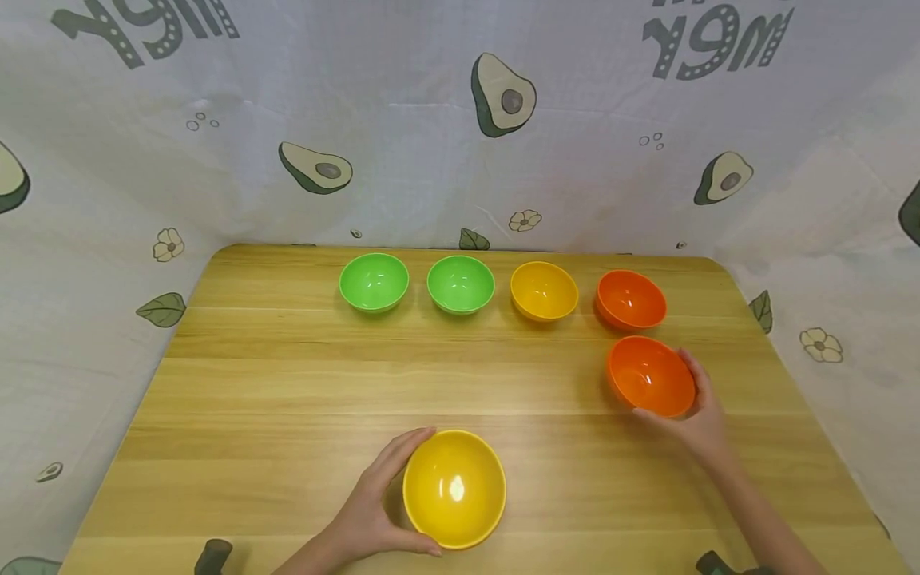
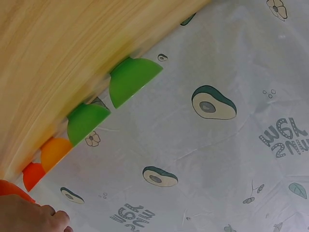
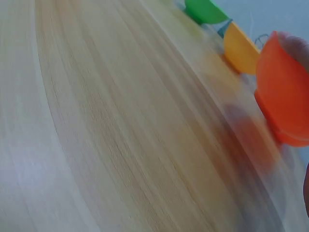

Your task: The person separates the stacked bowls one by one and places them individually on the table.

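Note:
My left hand grips a yellow bowl by its left side, fingers at the far rim and thumb at the near rim. At the right, my right hand holds an orange bowl, thumb on the near side and fingers on the right. That bowl stands just in front of a second orange bowl. Fingertips show over the held orange bowl in the right wrist view; whether its base touches the table cannot be seen. The yellow bowl is out of sight in both wrist views.
Along the table's back edge, left of the second orange bowl, stand two green bowls and an amber-yellow bowl. A patterned cloth hangs behind the wooden table. Dark objects poke in at the near edge.

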`<state>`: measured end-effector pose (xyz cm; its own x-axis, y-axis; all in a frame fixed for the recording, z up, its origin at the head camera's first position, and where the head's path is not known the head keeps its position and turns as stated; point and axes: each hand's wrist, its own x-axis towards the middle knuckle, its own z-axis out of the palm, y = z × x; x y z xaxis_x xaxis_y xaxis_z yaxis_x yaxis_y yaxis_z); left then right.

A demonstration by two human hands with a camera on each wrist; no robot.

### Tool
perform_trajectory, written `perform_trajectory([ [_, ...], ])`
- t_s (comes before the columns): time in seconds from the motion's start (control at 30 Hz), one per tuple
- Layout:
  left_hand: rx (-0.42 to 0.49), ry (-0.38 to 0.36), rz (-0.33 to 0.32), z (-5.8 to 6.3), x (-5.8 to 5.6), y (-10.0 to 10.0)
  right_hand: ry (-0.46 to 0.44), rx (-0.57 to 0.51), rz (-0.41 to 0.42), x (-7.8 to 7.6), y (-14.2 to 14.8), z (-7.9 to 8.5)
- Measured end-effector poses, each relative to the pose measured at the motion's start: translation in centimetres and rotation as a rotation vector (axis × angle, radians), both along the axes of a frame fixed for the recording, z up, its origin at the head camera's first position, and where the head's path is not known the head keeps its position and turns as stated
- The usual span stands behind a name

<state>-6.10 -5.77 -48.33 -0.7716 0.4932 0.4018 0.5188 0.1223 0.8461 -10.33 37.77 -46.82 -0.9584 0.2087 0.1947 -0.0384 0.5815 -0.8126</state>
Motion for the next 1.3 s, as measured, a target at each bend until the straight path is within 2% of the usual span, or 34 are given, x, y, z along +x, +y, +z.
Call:
perform_trajectory([
  [0.4, -0.006, -0.004, 0.028, 0.0, 0.0, 0.0, -0.138, 0.011, -0.053, -0.4, 1.8, 0.0],
  [0.47, 0.007, 0.000, 0.025, 0.4, 0.1, 0.1, -0.156, 0.014, -0.057, -0.5, 1.9, 0.0],
  [0.63, 0.035, 0.004, 0.013, 2.3, 0.1, 0.2, -0.179, 0.007, -0.063, -0.6, 2.0, 0.0],
  [0.7, 0.038, -0.004, 0.006, 2.6, 0.2, 0.2, -0.186, 0.003, -0.060, -0.7, 2.0, 0.0],
  [0.97, 0.022, -0.021, 0.007, 0.1, 0.0, 0.1, -0.230, 0.010, -0.043, -0.7, 1.9, -0.3],
  [1.13, 0.026, -0.026, 0.008, -0.2, 0.0, 0.0, -0.285, 0.021, -0.033, -0.7, 1.6, -0.6],
  [1.3, 0.031, -0.029, 0.008, -0.1, 0.0, 0.1, -0.296, 0.039, -0.032, -0.7, 1.5, -0.7],
])
